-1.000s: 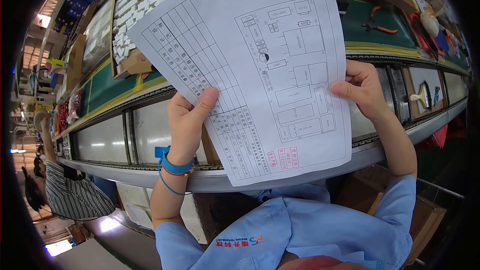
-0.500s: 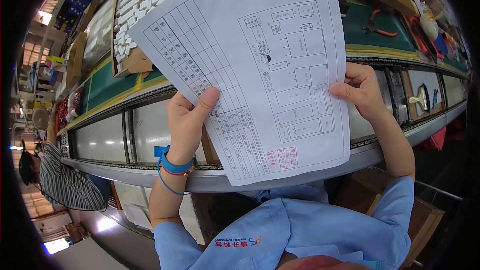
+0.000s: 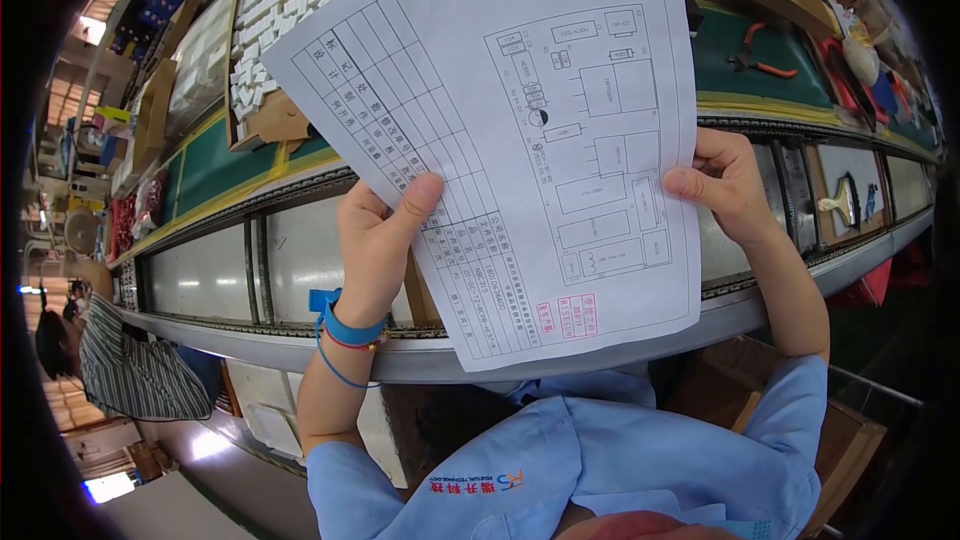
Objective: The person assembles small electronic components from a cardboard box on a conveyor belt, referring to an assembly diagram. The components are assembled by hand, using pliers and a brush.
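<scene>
Between my two hands I hold up a white sheet of paper (image 3: pixel 470 70) printed with a component layout drawing, a table along one side and small red stamps. My left hand (image 3: pixel 378 240) pinches its left edge, thumb on the printed face and fingers behind. A blue wrist strap with a thin cord sits on that wrist. At the sheet's right edge, my right hand (image 3: pixel 725 185) grips the same way, its thumb over the front. The paper is slightly curved and hides part of the conveyor line behind it.
A conveyor rail (image 3: pixel 270 340) runs across in front of me. Beyond it lie orange-handled pliers (image 3: pixel 762 62) on a green mat, a box of white parts (image 3: pixel 270 40), and a brush (image 3: pixel 838 198) at right. Another person in a striped shirt (image 3: pixel 140 360) is at far left.
The sheet has shifted very slightly to the right, still held in both hands. The person at far left has moved their head and arm.
</scene>
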A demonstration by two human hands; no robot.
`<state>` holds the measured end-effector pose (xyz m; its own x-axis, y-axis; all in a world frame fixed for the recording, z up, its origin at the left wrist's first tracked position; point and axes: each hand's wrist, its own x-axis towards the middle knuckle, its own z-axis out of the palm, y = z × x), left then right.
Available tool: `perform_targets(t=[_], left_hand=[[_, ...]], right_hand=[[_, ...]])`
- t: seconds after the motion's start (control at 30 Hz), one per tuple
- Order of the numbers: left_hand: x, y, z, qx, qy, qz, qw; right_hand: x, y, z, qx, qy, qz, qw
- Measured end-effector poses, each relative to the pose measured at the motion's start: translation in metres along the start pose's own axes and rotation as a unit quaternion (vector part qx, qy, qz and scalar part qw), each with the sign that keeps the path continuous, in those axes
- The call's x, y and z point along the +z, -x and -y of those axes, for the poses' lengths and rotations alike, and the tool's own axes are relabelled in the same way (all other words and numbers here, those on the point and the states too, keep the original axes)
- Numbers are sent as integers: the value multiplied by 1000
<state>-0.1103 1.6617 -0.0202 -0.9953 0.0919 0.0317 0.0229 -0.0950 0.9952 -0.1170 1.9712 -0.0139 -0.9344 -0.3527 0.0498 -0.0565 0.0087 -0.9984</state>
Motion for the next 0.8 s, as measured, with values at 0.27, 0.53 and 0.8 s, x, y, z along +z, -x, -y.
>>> perform_targets(t=[0.27,0.53,0.8], left_hand=[[-2,-1,2,2,9,9,1000],[-4,-1,2,-5,8,10,1000],[-2,-3,4,-6,0,7,1000]], right_hand=[[-1,-1,-1,9,-6,6,1000],[-1,-1,1,10,-4,9,1000],[-2,-1,-4,5,4,5,1000]])
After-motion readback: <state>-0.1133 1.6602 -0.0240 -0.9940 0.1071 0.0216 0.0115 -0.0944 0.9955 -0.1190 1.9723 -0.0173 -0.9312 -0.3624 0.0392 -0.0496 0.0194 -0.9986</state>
